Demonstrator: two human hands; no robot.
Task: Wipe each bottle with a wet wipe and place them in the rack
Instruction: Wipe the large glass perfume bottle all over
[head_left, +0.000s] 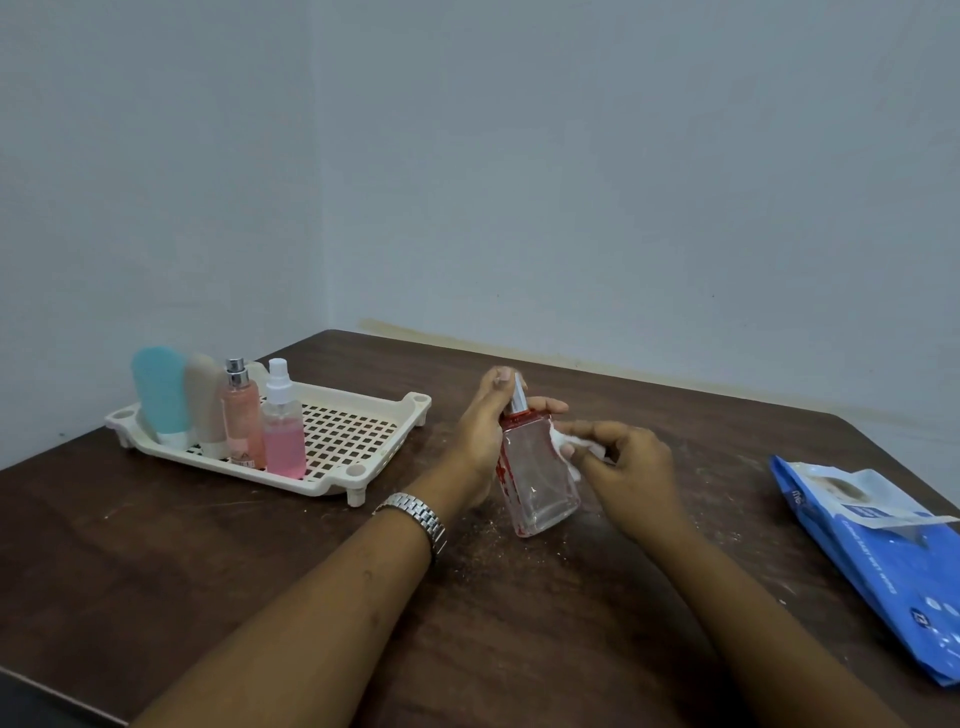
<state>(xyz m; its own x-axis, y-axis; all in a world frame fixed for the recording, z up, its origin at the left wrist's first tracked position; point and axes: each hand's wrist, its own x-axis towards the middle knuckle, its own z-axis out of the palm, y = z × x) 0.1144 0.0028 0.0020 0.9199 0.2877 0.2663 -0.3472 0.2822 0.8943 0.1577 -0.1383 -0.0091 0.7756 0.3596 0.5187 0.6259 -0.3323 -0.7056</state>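
A clear square bottle with red edges and a silver cap stands tilted over the middle of the table. My left hand grips it around the neck and cap. My right hand pinches a white wet wipe against the bottle's upper right side. A cream perforated rack sits at the left. Along its left end stand a teal tube, a beige tube, a peach spray bottle and a pink spray bottle.
A blue pack of wet wipes lies at the table's right edge with its flap peeled open. The dark wooden table fills a corner between two grey walls. A metal watch is on my left wrist.
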